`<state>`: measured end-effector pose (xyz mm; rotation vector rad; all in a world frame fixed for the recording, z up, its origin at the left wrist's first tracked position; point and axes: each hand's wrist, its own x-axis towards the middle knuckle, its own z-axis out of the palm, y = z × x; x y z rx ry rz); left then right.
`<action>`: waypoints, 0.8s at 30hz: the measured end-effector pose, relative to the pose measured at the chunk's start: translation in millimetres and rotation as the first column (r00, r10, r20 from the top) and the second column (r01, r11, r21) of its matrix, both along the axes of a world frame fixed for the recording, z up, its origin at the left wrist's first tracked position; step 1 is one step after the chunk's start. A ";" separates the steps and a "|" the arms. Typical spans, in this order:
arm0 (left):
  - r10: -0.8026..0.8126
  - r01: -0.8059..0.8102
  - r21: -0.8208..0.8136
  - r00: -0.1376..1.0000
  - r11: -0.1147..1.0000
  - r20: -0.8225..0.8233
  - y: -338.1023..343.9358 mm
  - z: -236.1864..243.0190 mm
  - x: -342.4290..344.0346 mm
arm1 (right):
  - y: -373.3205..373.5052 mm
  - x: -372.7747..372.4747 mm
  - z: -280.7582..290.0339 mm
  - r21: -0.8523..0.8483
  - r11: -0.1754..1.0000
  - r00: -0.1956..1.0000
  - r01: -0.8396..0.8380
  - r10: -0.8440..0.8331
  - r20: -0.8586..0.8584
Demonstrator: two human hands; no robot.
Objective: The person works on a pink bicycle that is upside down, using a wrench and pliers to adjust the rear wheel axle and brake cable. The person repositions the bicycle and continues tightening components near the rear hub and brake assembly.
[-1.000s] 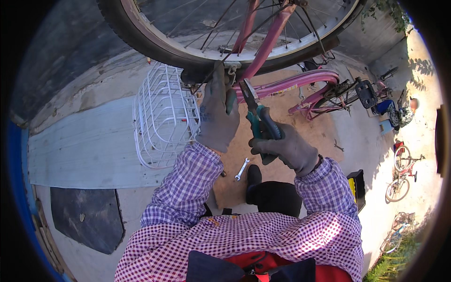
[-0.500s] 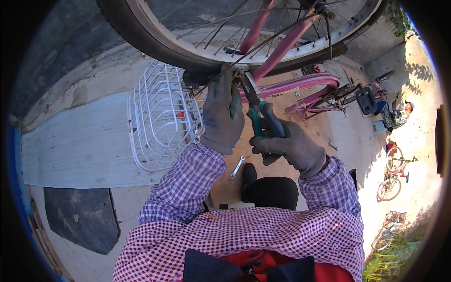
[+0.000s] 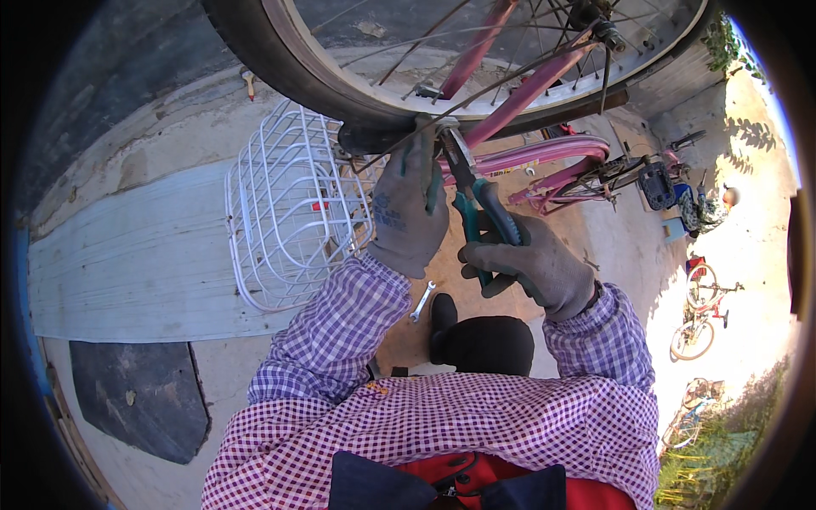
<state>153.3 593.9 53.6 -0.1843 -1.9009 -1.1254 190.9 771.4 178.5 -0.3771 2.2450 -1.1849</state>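
In grey gloves, both my hands are raised to the lower rim of a bicycle wheel (image 3: 374, 93) with a black tyre and a pink fork (image 3: 514, 110). My right hand (image 3: 544, 265) grips pliers (image 3: 481, 208) with green and black handles. Their jaws point up at a small metal fitting (image 3: 447, 124) beside the rim. My left hand (image 3: 410, 217) reaches up left of the jaws, its fingers closed together by the fitting and a thin rod (image 3: 480, 100). What those fingertips pinch, if anything, is hidden.
A white wire basket (image 3: 293, 212) lies left of my left arm. On the ground, a wrench (image 3: 422, 302) lies near my shoe (image 3: 442, 319). Beyond my hands is a pink bicycle frame (image 3: 561, 161); more bicycles (image 3: 701, 310) are at the right. A dark flat sheet (image 3: 140, 395) lies lower left.
The view has shifted slightly, so the wheel sits a little lower and further right in it. My hands and the pliers keep nearly the same place at the fitting.
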 end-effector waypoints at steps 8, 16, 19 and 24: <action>-0.023 0.023 -0.010 1.000 1.000 0.001 -6.9 2.9 3.1 | -10.0 6.5 18.1 0.091 0.994 0.997 0.068 -0.072 0.042; -0.028 0.029 -0.028 1.000 0.999 0.012 -9.0 1.8 4.8 | -13.3 10.7 23.6 0.050 0.992 0.988 0.113 -0.118 0.102; -0.013 0.015 -0.021 0.998 1.000 0.064 -8.5 3.8 9.6 | -13.1 12.5 20.0 0.004 0.991 0.982 0.136 -0.135 0.135; -0.031 0.031 -0.017 0.999 0.999 0.021 -12.1 8.8 12.9 | -14.1 14.4 10.5 -0.129 0.974 0.950 0.188 -0.147 0.277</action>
